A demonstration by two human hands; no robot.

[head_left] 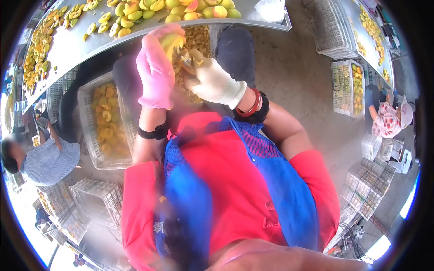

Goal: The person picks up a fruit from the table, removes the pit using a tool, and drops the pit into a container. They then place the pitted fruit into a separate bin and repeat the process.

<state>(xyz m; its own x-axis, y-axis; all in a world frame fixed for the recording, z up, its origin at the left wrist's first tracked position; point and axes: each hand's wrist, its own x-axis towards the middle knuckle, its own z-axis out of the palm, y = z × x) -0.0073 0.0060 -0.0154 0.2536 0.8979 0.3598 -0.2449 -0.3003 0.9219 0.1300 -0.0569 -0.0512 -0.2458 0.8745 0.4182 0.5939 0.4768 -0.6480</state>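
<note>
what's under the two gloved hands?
Yellow fruit halves in a crate. The left hand, its grip shut on a fruit, and the right hand cover most of it. Its near side and how full it is cannot be seen.

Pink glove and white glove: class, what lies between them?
A yellow fruit, gripped by the pink-gloved left hand, with the white-gloved right hand touching it; head view.

This is a fruit workshop, like a small factory. A long metal table is full of yellow fruit. A plastic crate of cut fruit sits on the grey floor. Empty crates are stacked up. Other workers sit nearby.
</note>
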